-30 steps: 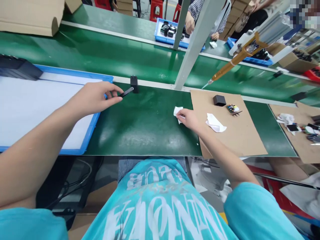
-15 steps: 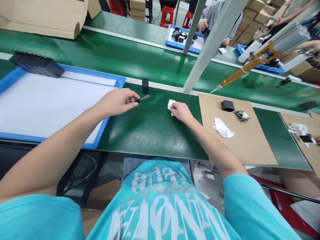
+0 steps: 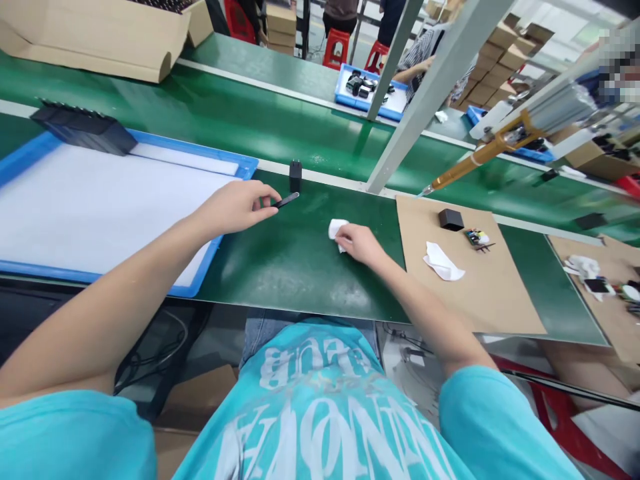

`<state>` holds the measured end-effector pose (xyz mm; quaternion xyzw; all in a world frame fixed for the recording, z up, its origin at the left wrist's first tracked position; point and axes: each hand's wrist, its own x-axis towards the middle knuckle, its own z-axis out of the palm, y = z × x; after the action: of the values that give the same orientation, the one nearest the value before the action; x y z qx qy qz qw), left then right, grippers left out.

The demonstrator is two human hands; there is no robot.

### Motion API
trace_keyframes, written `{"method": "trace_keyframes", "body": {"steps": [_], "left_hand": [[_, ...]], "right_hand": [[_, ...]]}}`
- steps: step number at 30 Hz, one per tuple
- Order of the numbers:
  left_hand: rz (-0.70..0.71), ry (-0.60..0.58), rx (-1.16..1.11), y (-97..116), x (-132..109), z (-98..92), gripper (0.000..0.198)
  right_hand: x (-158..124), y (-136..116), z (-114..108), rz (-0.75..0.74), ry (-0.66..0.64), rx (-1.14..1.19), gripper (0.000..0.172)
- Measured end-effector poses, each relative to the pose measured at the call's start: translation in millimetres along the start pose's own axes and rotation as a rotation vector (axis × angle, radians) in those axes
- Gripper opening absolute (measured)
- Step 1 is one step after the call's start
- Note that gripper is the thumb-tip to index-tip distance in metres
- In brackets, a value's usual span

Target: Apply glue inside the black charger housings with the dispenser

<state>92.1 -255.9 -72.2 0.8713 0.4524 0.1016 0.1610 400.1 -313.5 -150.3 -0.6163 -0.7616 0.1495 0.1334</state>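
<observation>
left grip [image 3: 235, 207] holds dark strip [image 3: 287, 199] | right grip [image 3: 357, 243] holds wipe [image 3: 335, 229] | black plug [image 3: 295, 176], perhaps, beyond

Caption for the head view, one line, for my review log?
Left hand pinches a thin black strip over the green bench; right hand holds a white wipe.

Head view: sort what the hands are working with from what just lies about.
In use: left hand, thin black piece; right hand, white wipe.
Lying about: upright black plug, blue tray, cardboard sheet, small black box, crumpled white cloth.
</observation>
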Motion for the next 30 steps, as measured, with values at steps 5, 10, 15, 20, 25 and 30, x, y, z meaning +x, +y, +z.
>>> {"method": "trace_keyframes", "body": {"steps": [5, 10, 15, 20, 25, 30], "left_hand": [[0.0, 0.0, -0.012, -10.3, -7.7, 2.0, 0.04], [-0.006, -0.006, -0.038, -6.8, -5.6, 4.5, 0.041], [0.003, -0.026, -0.04, -4.8, -1.6, 7.1, 0.04], [0.019, 0.003, -0.04, -10.4, -8.5, 5.3, 0.038], [0.009, 0.016, -0.043, -14.3, -13.0, 5.0, 0.037], [0.055, 0.026, -0.026, -0.8, -2.2, 8.2, 0.035]], "right_hand": [[-9.1, 57.8, -34.2, 0.284, 0.143, -0.086, 0.015], [-11.0, 74.5, -40.4, 0.357, 0.168, -0.089, 0.013], [-7.3, 67.7, -34.0, 0.344, 0.131, -0.037, 0.012], [-7.3, 75.5, -40.9, 0.352, 0.132, -0.041, 0.012], [0.6, 59.3, -36.4, 0.349, 0.139, -0.057, 0.011], [34.9, -21.7, 10.4, 0.136, 0.061, 0.024, 0.008]]}}
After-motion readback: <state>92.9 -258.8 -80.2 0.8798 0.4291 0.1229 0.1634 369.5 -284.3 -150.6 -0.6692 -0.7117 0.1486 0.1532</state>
